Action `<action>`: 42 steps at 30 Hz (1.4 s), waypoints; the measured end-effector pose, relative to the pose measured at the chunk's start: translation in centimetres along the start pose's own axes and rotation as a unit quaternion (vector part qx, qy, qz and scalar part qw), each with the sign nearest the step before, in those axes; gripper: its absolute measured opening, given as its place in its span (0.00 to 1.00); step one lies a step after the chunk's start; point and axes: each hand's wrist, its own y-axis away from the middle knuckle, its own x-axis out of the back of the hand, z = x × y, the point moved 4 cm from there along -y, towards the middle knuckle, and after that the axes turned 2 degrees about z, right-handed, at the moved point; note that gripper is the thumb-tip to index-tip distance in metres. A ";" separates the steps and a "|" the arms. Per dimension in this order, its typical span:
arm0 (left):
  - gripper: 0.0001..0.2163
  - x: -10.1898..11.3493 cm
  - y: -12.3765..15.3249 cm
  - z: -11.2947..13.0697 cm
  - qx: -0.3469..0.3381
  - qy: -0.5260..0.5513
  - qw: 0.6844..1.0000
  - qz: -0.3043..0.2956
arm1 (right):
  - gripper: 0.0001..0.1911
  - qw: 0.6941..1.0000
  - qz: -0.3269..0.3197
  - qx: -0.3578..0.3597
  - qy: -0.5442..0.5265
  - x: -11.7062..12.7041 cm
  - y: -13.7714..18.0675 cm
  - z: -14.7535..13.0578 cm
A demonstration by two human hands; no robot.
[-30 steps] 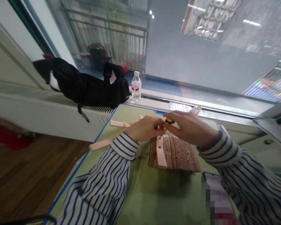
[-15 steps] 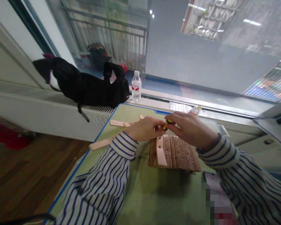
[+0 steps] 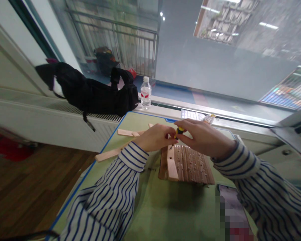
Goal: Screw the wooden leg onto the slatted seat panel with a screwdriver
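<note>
My right hand [image 3: 203, 139] is closed around the black and yellow handle of a small screwdriver [image 3: 180, 131]. My left hand [image 3: 159, 138] is pinched at the lower part of the screwdriver, whose tip is hidden by the fingers. Just below them, a wooden strip [image 3: 172, 164] with dark holes and an angled end lies on the left side of a brown corrugated cardboard block [image 3: 190, 165]. A screw [image 3: 171, 147] stands in the strip's upper hole. Many small metal screws dot the ridged cardboard to the right.
Several wooden strips [image 3: 110, 154] lie on the green table [image 3: 150, 214] at the left. A phone [image 3: 232, 204] is at the right. Behind, the sill holds a water bottle [image 3: 145, 93], a black bag [image 3: 100, 95] and a clear packet [image 3: 209, 118].
My right hand has turned slightly on the screwdriver, and more of the handle shows. My left hand stays at nearly the same place, as do the block and the strip.
</note>
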 end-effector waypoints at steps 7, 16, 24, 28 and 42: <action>0.07 -0.4 0.2 0.0 -0.010 0.001 1.000 -0.013 | 0.11 1.000 -0.001 0.031 0.001 0.5 0.1 0.0; 0.08 -0.2 0.2 0.2 -0.005 0.008 0.999 -0.030 | 0.13 0.999 0.025 0.017 0.028 0.3 0.3 -0.4; 0.10 0.0 0.2 0.3 -0.002 -0.003 1.000 -0.012 | 0.13 0.999 0.024 0.005 0.026 0.0 0.2 -0.4; 0.09 0.1 0.0 0.1 0.002 -0.018 1.000 0.001 | 0.13 1.000 0.009 -0.013 0.027 0.1 0.1 -0.2; 0.07 -0.3 0.2 0.1 -0.010 -0.010 1.000 -0.004 | 0.12 1.000 0.003 0.016 0.015 0.3 0.1 -0.1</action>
